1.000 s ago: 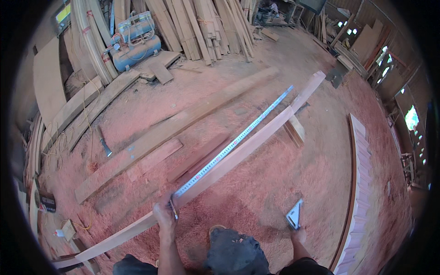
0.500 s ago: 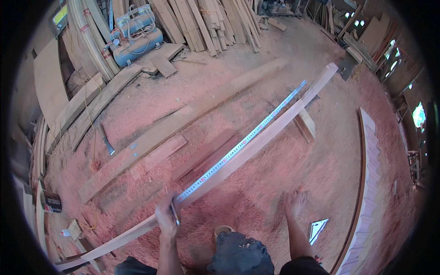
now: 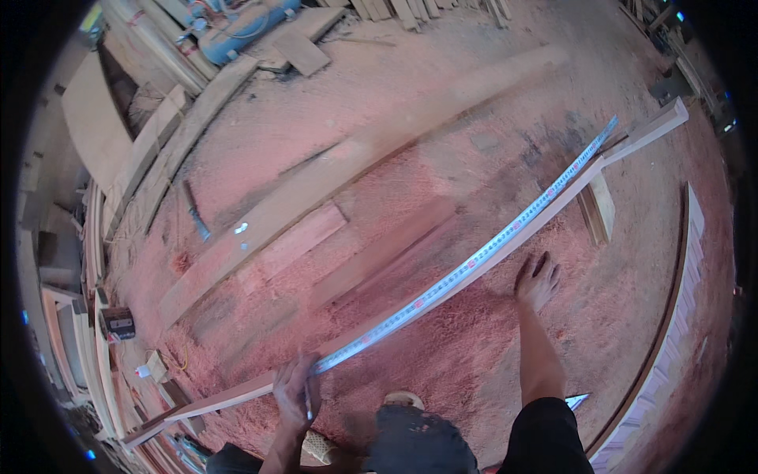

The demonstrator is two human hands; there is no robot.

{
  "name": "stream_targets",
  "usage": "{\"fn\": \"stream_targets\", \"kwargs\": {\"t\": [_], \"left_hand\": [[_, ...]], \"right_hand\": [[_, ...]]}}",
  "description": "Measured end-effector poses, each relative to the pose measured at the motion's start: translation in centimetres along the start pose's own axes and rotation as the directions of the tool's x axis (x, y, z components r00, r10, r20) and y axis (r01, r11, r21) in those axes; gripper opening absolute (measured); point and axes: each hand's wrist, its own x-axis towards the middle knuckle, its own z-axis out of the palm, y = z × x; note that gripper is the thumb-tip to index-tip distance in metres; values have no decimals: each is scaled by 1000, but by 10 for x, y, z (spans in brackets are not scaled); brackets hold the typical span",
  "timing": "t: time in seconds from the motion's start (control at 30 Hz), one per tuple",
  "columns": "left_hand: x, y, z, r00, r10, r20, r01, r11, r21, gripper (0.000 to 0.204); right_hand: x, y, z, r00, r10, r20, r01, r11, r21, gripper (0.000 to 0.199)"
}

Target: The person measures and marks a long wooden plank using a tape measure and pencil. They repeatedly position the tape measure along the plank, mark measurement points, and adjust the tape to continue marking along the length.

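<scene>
Sawdust floor (image 3: 442, 87); tape measure (image 3: 474, 261) runs near-left to far-right, left hand (image 3: 296, 391) fingers pinching it; right hand (image 3: 538, 280) spread, empty

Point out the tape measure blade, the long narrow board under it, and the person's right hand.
tape measure blade (image 3: 505, 237): head view, middle of the extended strip.
long narrow board (image 3: 643, 133): head view, far end, bare wood.
right hand (image 3: 538, 280): head view, back of the hand.

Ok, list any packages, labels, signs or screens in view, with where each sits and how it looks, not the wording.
Small dark box: far left on the sawdust floor by stacked boards, squarish, black with a pale printed face.
Small white item: just below the box, red-tipped, too small to identify.
No signs or screens show.
</scene>
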Motion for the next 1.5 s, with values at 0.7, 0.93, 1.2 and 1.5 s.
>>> {"fn": "stream_targets", "kwargs": {"t": [0.7,0.93,1.2,1.5], "left_hand": [[1,2,-15,972,-77,222,43,987,153,33],[9,17,-19,971,-133,199,109,986,130,30],[4,26,-21,965,-174,194,131,967,217,36],[-14,20,-2,978,-175,117,150,968,201,39]], "right_hand": [[5,-4,-3,991,6,131,7,995,-100,88],[0,2,0,997,-46,63,50,996,-71,90],[-3,17,25,975,-185,-121,163,971,-172,84],[48,8,12,911,-352,-215,335,936,-111,78]]}}
